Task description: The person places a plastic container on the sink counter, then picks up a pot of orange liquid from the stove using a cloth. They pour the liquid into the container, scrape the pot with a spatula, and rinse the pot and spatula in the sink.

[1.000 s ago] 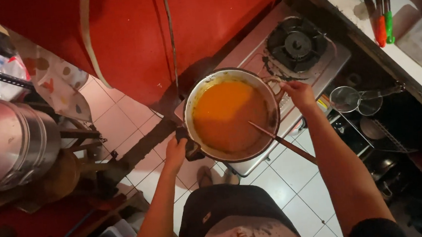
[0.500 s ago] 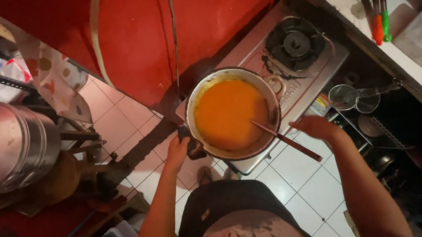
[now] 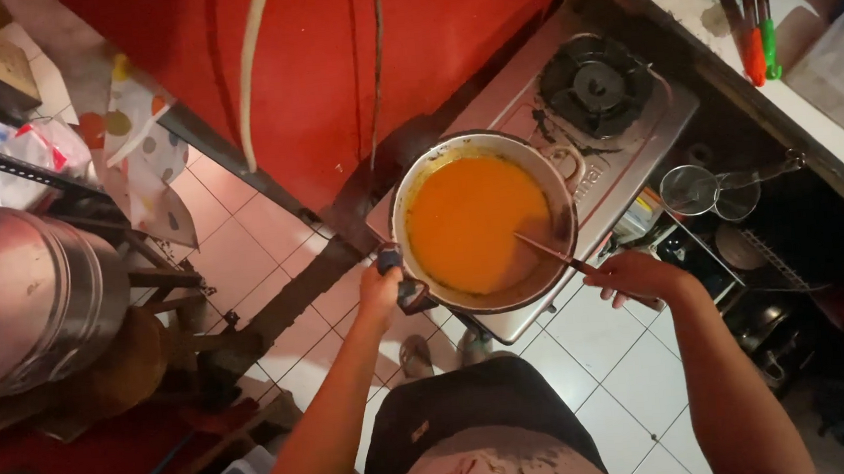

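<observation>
Pot (image 3: 418, 182) of orange liquid — left hand (image 3: 378, 289) closed on its handle (image 3: 403, 281), right hand (image 3: 636, 276) gripping the stirring stick (image 3: 556, 254).

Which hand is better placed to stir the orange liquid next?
Right. The right hand already holds the stirring stick, whose tip sits in the pot. The left hand is occupied gripping the pot handle.

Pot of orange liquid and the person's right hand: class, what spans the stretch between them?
In the head view, a dark stirring stick spans it, running from the orange liquid in the pot over the rim into the right hand.
</observation>
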